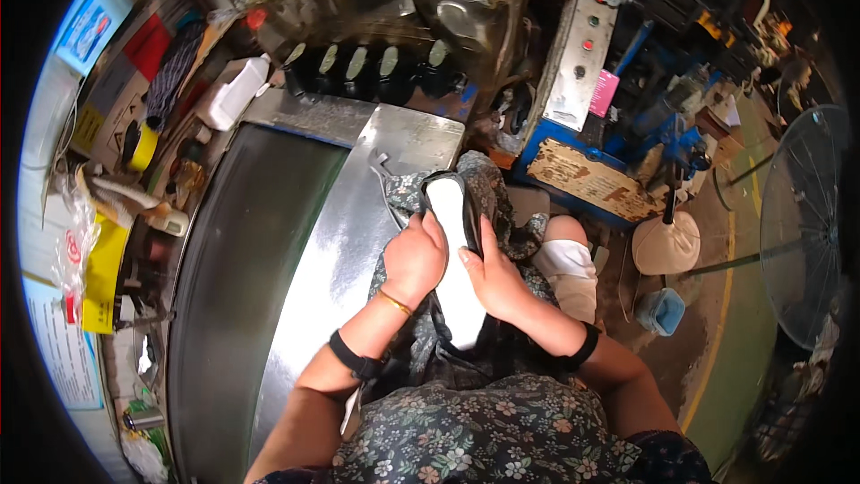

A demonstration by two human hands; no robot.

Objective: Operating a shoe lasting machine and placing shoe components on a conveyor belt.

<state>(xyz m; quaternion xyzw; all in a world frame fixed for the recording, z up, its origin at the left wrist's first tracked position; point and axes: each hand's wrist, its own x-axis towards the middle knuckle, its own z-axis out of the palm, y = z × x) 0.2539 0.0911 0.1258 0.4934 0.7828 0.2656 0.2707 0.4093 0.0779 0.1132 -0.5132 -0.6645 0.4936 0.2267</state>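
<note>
Here, I'm grasping a black shoe (460, 305), its white face turned upward, between my left hand (417, 258) and right hand (494, 280), over floral fabric (470, 430).

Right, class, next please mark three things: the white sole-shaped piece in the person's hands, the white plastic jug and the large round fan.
White sole-shaped piece (459, 296): head view, middle of its pale face.
White plastic jug (233, 97): head view, its body.
Large round fan (813, 228): head view, its wire guard.
</note>
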